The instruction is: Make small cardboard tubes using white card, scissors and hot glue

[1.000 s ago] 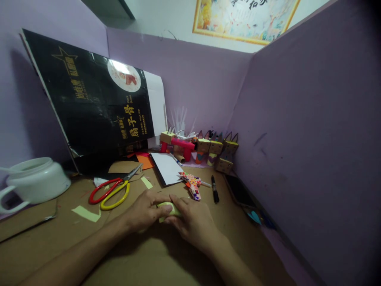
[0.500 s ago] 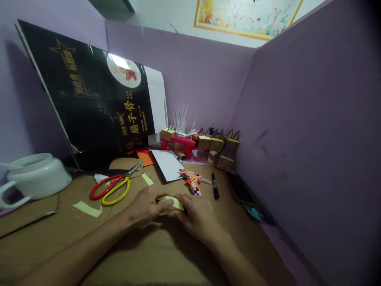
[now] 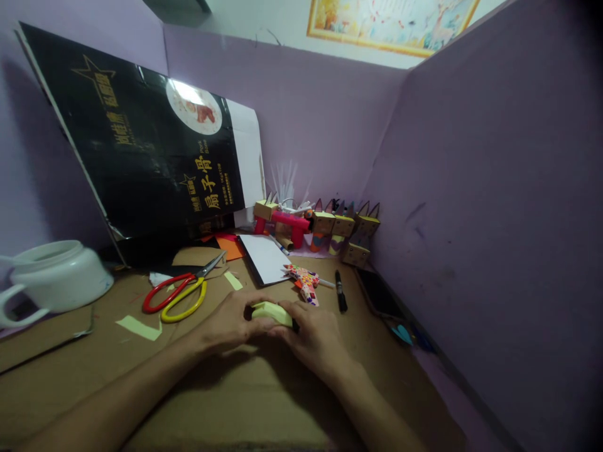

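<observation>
Between my two hands is a small pale-yellow paper-covered piece, held a little above the cardboard sheet. The fingers of my left hand wrap round its left end, thumb along the near side. My right hand grips the right end, with the thumb below and the fingers over the top. The piece's underside and both ends are hidden by my fingers. Just beyond my hands lie a floral-patterned glue gun and a black marker.
Red-and-yellow-handled scissors and pale-yellow paper scraps lie left. A white mug stands far left. A white pad, cardboard animal figures and a phone are behind. A black printed box panel leans on the wall.
My left thumb has moved down off the front of the yellow piece, so more of its top and front face shows. Both hands still hold it in nearly the same place.
</observation>
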`<state>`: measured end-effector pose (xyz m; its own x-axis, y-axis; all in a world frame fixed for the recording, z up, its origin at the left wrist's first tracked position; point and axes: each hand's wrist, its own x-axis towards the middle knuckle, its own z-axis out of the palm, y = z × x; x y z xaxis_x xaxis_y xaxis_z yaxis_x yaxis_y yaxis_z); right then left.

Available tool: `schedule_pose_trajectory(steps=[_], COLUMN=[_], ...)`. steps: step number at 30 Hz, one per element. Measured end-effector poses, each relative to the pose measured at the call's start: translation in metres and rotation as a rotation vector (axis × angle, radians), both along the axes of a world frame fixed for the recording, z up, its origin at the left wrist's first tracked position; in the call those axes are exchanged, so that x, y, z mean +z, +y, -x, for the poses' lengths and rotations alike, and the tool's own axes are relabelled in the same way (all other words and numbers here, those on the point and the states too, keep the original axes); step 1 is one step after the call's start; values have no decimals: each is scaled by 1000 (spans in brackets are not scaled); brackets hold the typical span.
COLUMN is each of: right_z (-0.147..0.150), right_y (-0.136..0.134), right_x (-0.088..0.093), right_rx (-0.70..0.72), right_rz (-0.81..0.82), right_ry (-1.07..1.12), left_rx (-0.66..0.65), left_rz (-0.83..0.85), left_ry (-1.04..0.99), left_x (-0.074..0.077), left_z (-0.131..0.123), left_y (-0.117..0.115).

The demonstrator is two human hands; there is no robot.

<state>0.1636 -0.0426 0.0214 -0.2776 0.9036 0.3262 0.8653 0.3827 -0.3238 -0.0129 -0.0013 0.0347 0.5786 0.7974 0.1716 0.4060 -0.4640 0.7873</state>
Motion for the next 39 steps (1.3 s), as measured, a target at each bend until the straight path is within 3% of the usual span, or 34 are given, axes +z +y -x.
schedule_pose_trajectory(steps=[4, 10, 13, 17, 19, 22, 25, 32, 39], right_z=[2, -17, -26, -28, -28, -26, -24, -22, -22], right_y=[0, -3, 1, 7, 8, 5, 1, 1, 2], right_x=[-2, 4, 4, -1, -1, 1, 5, 1, 1], right_rx=[3, -62, -25, 102, 131, 112, 114, 128, 109], right_rz=[19, 107, 163, 361, 418, 405, 343, 191, 193], right_ry=[20, 23, 218, 555, 608, 563, 430, 235, 217], left_rx=[166, 206, 194, 23, -32, -21, 25, 356, 467], left_rz=[-4, 59, -160, -614, -723, -788, -702, -174, -111], left_ry=[11, -1, -41, 83, 95, -54, -189, -280, -338], left_x=[-5, 1, 3, 3, 2, 0, -1, 4, 1], left_z=[-6, 6, 17, 23, 23, 19, 14, 5, 5], left_y=[-3, 8, 12, 6, 4, 5, 6, 5, 10])
